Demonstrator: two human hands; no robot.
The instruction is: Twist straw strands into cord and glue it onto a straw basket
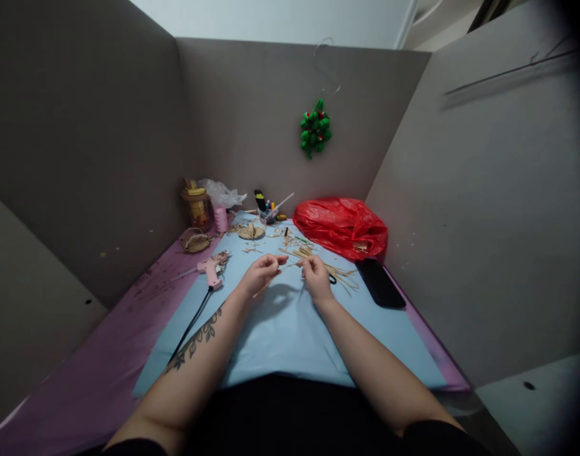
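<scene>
Between the left hand (pixel 265 271) and right hand (pixel 317 273), both pinching, spans a thin strand (pixel 292 265), apparently straw, calling for light fingertips.

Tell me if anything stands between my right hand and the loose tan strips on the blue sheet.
Nothing visible stands between the right hand and the nearest tan strips; a black ring lies just to its right.

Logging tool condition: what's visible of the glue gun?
The glue gun is pink, plastic by its look, lying on its side across the left edge of the blue sheet. Brownish marks dot its nozzle end; a pale stick juts from its rear. A black cord runs from its handle towards the left forearm. Neither hand touches it. Trigger details are unclear.
</scene>
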